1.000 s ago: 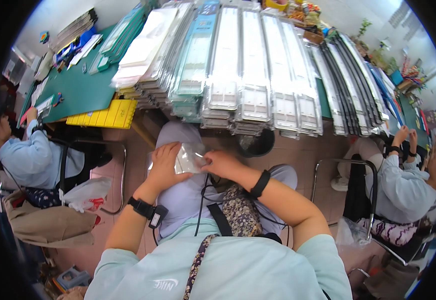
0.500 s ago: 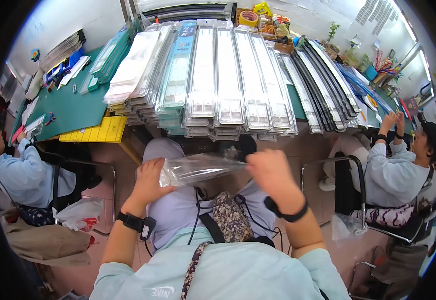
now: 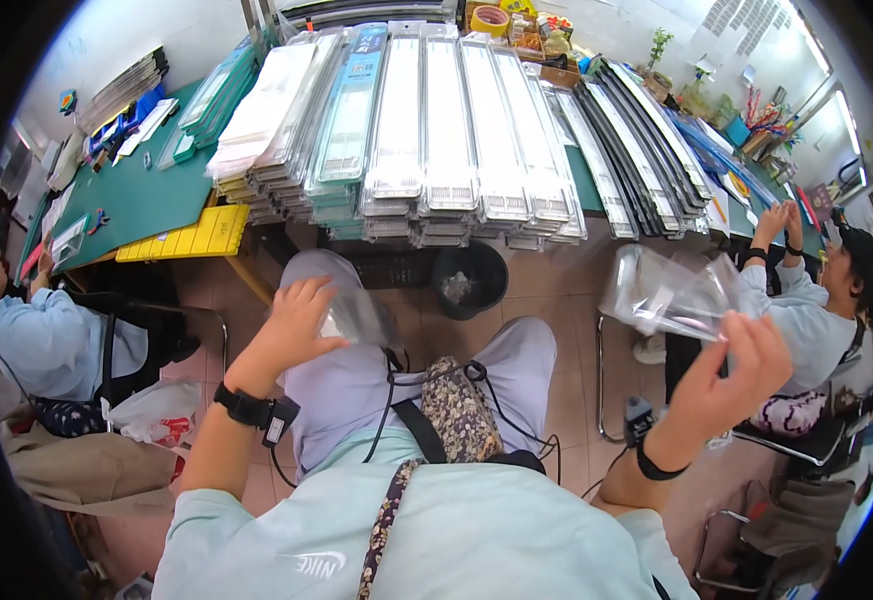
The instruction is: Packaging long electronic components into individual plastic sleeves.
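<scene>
My right hand (image 3: 742, 365), raised out to the right, pinches a crumpled clear plastic bag (image 3: 662, 290) between thumb and fingertips. Over my left thigh, my left hand (image 3: 302, 325) curves its fingers and thumb around the edge of another piece of clear plastic film (image 3: 362, 315). The film is blurred, and part of it is hidden by that hand. Ahead of my knees, long clear plastic packages with white inserts (image 3: 452, 130) are piled high on the table. One package with a blue-green card (image 3: 352, 110) lies among them.
A black bin (image 3: 470, 285) with clear scraps stands on the floor beyond my knees. Yellow plastic panels (image 3: 182, 232) jut from the green table (image 3: 147, 185). Long black-edged strips (image 3: 632, 150) lie right of the piles. Co-workers sit at left (image 3: 62, 345) and right (image 3: 807, 335).
My right hand has swung far right, carrying a clear bag away from my left hand. The left stays over my thigh with film. The bin has come into fuller view.
</scene>
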The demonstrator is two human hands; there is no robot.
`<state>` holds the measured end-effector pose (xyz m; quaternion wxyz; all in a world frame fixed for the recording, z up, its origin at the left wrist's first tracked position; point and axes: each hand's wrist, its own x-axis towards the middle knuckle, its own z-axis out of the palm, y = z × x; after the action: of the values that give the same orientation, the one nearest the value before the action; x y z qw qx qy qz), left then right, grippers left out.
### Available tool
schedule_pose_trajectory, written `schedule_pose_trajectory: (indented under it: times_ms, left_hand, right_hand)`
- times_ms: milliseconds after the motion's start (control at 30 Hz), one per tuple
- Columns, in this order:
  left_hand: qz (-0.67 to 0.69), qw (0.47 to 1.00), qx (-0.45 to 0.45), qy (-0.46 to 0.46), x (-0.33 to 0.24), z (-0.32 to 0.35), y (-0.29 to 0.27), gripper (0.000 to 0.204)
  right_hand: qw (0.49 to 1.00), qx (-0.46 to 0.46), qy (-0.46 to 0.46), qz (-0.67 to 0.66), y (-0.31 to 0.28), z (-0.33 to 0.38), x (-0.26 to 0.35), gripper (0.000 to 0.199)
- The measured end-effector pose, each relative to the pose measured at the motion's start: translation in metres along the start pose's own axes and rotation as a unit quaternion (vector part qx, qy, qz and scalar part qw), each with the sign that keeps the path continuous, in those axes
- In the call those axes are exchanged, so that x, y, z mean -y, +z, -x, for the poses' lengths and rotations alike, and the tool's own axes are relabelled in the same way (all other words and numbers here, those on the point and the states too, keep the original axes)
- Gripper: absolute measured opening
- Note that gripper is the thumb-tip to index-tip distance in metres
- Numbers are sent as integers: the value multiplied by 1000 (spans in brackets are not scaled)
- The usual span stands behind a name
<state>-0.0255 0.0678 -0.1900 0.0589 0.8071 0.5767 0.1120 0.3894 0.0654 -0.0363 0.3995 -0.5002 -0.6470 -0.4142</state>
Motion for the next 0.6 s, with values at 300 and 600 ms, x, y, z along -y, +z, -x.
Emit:
schedule_pose_trajectory:
  times_ms: [300,600]
  left_hand:
    - [370,877,15,306,-98,-51,-94,58]
    - [701,702,31,126,-137,-41,-121,6]
  right_hand:
    - [926,-87,-272,-248,12,27,85,22]
    - [906,-43,-223,-358,32,41,121,27]
